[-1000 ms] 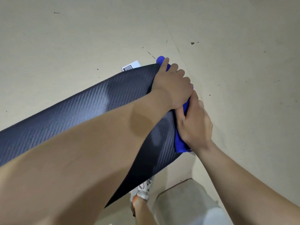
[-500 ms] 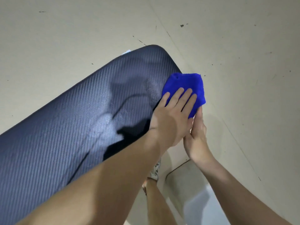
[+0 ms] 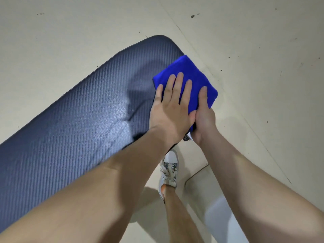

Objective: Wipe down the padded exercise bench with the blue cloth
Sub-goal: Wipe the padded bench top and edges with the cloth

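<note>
Shoe (image 3: 169, 169) nearest us, white and laced, stood on the pale floor (image 3: 263, 76) right beside the bench (image 3: 78, 128), and just past it we had both hands at work on the pad's right edge. Our left hand (image 3: 172, 109) lay flat, fingers straight, pressing the blue cloth (image 3: 185, 72) down onto the upholstery. Our right hand (image 3: 204, 120) pinched the cloth's near corner, thumb on top, the other fingers tucked out of sight beneath. The cloth sat folded into a thick square, half on the pad and half hanging over its right edge, close to the rounded far end. So we judged the wiping well under way at that end. A pale sheen showed mid-pad, though we could not tell damp from glare, so we could not say how much was already clean. The long stretch running back toward our lower left looked like the bulk of what remained.
</note>
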`<state>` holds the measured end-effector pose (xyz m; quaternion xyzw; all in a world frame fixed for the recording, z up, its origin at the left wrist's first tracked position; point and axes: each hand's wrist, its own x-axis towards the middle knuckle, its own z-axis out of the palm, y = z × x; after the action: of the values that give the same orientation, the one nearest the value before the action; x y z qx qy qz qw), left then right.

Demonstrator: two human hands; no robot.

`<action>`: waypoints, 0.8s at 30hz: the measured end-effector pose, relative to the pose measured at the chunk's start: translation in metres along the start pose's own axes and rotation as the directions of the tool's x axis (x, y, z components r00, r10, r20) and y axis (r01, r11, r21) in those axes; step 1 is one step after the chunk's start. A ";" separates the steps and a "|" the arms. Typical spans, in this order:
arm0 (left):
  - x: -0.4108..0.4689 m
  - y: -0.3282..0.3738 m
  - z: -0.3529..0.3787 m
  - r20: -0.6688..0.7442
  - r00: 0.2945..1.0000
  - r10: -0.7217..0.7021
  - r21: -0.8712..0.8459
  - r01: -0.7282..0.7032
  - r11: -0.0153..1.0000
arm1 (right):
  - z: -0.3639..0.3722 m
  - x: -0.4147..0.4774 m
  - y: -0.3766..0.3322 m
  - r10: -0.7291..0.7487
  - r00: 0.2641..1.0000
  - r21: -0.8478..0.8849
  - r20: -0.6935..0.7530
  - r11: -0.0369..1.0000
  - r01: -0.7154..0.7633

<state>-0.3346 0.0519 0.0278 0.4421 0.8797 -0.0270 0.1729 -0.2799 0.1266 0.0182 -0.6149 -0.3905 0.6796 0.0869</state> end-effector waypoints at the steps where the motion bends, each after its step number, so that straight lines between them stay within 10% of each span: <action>1: -0.004 -0.002 0.002 -0.002 1.000 0.007 0.001 -0.007 1.000 | 0.002 -0.002 0.006 -0.026 1.000 -0.001 -0.009 1.000 0.026; 11: -0.100 -0.051 0.030 -0.091 0.993 0.080 -0.146 -0.093 0.985 | 0.022 -0.070 0.088 -0.075 0.997 0.047 0.000 0.996 0.075; 24: -0.109 -0.098 -0.013 -0.172 0.985 0.012 -0.245 -0.055 0.968 | 0.011 -0.131 0.106 -0.297 0.952 -0.405 -0.076 0.882 0.243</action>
<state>-0.3554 -0.0893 0.0655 0.4326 0.8800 0.1241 0.1520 -0.2213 -0.0282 0.0511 -0.6041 -0.5930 0.5258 0.0829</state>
